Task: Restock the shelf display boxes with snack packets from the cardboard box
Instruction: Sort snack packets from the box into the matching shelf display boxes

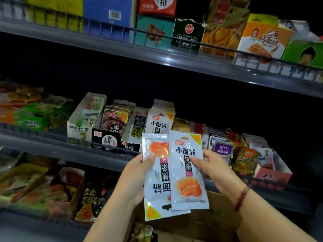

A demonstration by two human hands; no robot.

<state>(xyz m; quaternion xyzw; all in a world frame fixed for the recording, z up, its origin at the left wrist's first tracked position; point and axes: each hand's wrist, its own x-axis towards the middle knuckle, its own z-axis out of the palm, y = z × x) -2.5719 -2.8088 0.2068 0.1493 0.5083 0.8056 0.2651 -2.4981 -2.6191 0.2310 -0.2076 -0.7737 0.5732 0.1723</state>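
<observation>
Left hand [134, 175]: fingers curled round the upside-down packet [157, 179], thumb pressed on its front.
Right hand [215, 170]: the upright packet [187, 170] is pinched, thumb in front, fingers behind.
Packets: overlapped between both thumbs, the upright one in front.
Display box [160, 122]: seen just above the fingertips, matching packets stood in it.
Cardboard box [216, 222]: found below the hands.

Left hand [134, 177] holds upside-down white packet [157, 182], right hand [215, 170] holds upright matching packet [187, 172] overlapping it, both in front of middle shelf [52, 147] display boxes, cardboard box [218, 222] below.
</observation>
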